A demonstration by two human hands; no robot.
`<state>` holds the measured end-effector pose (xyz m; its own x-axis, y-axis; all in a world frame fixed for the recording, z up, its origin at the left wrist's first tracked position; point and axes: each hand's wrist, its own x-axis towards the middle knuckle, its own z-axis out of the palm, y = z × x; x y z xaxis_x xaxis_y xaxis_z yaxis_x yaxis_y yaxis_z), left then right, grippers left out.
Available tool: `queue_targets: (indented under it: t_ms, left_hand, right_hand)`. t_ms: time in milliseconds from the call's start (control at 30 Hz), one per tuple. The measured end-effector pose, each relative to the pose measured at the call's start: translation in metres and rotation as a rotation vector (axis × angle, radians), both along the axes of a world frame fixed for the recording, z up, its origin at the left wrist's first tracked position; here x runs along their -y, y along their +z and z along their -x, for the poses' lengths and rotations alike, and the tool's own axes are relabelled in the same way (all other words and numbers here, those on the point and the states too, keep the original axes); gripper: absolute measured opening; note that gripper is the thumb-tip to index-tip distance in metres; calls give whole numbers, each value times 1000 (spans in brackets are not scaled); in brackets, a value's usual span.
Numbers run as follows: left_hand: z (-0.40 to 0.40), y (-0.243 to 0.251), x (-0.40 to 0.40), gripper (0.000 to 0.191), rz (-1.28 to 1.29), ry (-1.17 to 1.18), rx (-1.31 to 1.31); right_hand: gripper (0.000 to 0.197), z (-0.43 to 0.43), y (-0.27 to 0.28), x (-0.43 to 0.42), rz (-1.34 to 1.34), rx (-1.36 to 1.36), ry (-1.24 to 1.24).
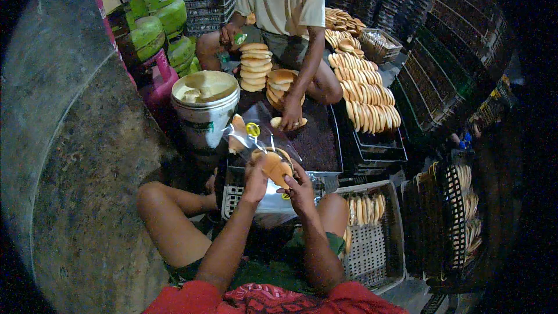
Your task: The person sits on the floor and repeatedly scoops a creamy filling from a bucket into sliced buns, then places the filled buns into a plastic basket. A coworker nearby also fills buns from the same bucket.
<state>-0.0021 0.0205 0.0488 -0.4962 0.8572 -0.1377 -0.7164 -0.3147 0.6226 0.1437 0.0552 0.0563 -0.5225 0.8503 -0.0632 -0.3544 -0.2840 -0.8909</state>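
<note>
Both of my hands are raised above my lap, meeting at a flat bread bun (275, 169). My left hand (255, 185) grips the bun's left side, while my right hand (301, 192) has thumb and fingers on its right edge. A clear plastic bag (261, 133) with a yellow print lies around or just behind the bun; how far the bun sits inside it I cannot tell. Below my hands are flat plastic bags (274, 207) on a pale perforated crate (232, 196). Another piece of bread (236, 137) lies beyond my left hand, partly behind the plastic.
A person (283, 4) sits opposite, one hand on a bun (279, 123) on the dark tray (320, 152). Stacked buns (255, 67) stand near a white bucket (205, 109). Bread rows (370, 100) are at right; a crate (399, 235) holds more. Green gas cylinders (163, 17) stand left.
</note>
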Motion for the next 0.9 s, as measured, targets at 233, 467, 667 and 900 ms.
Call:
queue_targets:
  t_ms: [233,467,667,900]
  left_hand:
    - [-61,6,-10,37,421,-31,-320]
    - [-105,-8,-15,33,73,-67,-263]
    - [-105,7,-5,44,315,-454,-1303]
    - [51,-70,28,43,776,-496,-1746]
  right_hand:
    - [30,4,-26,3,-236,398,-330]
    - [41,-110,24,-25,-257,489,-423]
    - [44,-217,11,-58,-27,369,-245]
    - [46,-398,-123,-28,-7,1002,-609]
